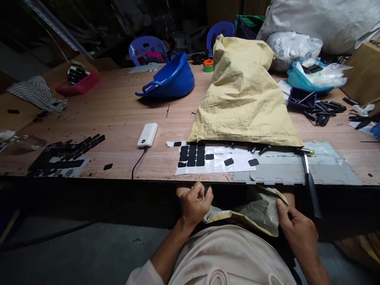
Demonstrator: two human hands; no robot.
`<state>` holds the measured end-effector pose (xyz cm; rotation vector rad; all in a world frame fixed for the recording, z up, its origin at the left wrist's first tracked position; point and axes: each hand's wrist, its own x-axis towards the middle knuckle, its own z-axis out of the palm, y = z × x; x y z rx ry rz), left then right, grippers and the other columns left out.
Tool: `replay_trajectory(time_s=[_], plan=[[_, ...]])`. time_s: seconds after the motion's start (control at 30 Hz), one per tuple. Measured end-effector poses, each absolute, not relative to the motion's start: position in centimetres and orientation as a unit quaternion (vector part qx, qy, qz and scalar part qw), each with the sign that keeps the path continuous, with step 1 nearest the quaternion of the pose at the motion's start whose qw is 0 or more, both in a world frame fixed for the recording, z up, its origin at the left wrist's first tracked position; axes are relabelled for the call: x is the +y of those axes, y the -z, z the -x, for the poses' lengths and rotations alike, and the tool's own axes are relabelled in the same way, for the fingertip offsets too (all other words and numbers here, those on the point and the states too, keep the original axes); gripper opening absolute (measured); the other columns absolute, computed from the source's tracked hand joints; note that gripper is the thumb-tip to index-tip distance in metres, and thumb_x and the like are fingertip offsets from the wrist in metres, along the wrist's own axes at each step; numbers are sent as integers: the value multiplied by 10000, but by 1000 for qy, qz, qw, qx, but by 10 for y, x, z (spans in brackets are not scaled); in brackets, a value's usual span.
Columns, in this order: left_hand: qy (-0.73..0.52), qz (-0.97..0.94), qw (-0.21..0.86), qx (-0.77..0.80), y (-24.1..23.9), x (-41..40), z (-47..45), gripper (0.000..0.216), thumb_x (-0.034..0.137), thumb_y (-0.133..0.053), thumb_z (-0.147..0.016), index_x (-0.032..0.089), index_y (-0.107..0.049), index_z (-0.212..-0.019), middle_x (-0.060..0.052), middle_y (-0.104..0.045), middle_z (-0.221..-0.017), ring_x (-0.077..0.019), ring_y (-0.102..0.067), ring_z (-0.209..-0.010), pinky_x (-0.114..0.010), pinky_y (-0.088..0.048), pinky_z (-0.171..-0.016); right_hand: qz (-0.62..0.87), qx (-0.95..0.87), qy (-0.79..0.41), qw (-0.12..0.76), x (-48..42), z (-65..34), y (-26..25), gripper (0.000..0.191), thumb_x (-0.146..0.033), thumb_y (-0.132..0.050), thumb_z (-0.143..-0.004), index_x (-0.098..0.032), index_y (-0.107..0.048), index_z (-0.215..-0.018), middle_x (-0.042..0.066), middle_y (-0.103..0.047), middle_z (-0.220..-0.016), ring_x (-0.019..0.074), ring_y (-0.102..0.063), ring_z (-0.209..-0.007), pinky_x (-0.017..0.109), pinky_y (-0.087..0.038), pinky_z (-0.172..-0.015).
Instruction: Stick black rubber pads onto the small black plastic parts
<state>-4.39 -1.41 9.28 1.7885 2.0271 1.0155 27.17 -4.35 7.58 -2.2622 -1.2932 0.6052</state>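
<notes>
Below the table edge, a sack [261, 211] with a tan outside and a grey inner face lies across my lap, its mouth spread toward me. My right hand [298, 227] pinches the sack's right rim between thumb and fingers. My left hand [194, 204] is closed at the sack's left edge; the fingers hide the exact grip. On the table just beyond stands a larger, filled tan sack [243, 95], creased and slumped. In front of it is a white sheet [219, 166] bearing rows of black rounded pads [192, 155].
A hammer [308, 178] overhangs the table edge on a grey board [279, 172]. Left of centre are a corded white power bank [148, 134] and a tilted blue basin [175, 79]. Black parts [323, 113] lie at right beside a teal basket [314, 81]; a red tray [78, 85] sits far left.
</notes>
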Motion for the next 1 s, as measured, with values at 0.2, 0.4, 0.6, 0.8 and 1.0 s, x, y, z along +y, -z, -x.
replay_trajectory(time_s=[0.2, 0.4, 0.6, 0.8, 1.0], plan=[[-233, -649, 167, 705, -113, 86, -8, 144, 376, -626, -908, 261, -690, -967, 32, -645, -627, -179, -653, -656, -261, -399, -638, 824, -507, -115, 226, -39, -272, -109, 699, -882, -485, -803, -253, -535, -504, 31, -527, -503, 157, -454, -498, 292, -316, -533], [-175, -637, 185, 727, -117, 145, -35, 381, 426, -622, -971, 306, -678, -1328, -41, -804, -912, -282, -754, -977, -340, -502, -826, 833, -473, -101, 267, -41, -296, -105, 575, -796, -546, -828, -273, -610, -597, 0, -460, -485, 152, -415, -482, 301, -320, -528], [-183, -592, 162, 768, -112, 172, -46, 377, 560, -690, -919, 243, -769, -1107, -122, -808, -1007, -325, -750, -1006, -359, -513, -817, 859, -418, -96, 280, -36, -305, -102, 502, -757, -570, -776, -281, -628, -630, 18, -529, -538, 185, -490, -526, 320, -363, -562], [-241, -563, 184, 769, -108, 160, -36, 227, 463, -674, -953, 319, -813, -1060, -42, -818, -932, -259, -746, -971, -297, -460, -752, 880, -371, -106, 276, -23, -311, -113, 452, -717, -557, -756, -285, -688, -741, 43, -621, -631, 220, -560, -613, 335, -383, -599], [-268, -578, 206, 743, -101, 116, -23, 249, 442, -741, -919, 347, -830, -1132, 15, -775, -773, -170, -698, -772, -256, -401, -687, 867, -393, -53, 302, -16, -319, -100, 428, -649, -539, -785, -261, -713, -831, 71, -696, -941, 209, -567, -710, 352, -393, -655]])
